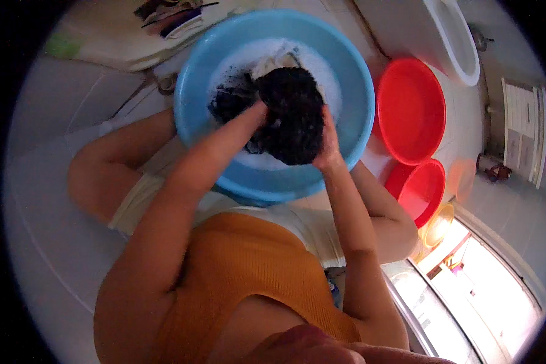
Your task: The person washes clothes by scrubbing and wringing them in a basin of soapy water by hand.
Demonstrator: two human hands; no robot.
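Note:
A bunched black garment is held up over the soapy water in a large blue basin. My left hand grips it from the left, the fingers buried in the dark folds. At its right edge my right hand is closed on the same cloth, with the fingertips partly hidden behind it. More dark wet cloth lies in the suds on the left. Pale cloth shows beyond the garment, among white foam.
Two red basins stand on the floor to the right, with a yellow basin nearer the bright doorway. A white tub is at the far right. Several folded items lie on a pale surface at the far left. My bent legs flank the blue basin.

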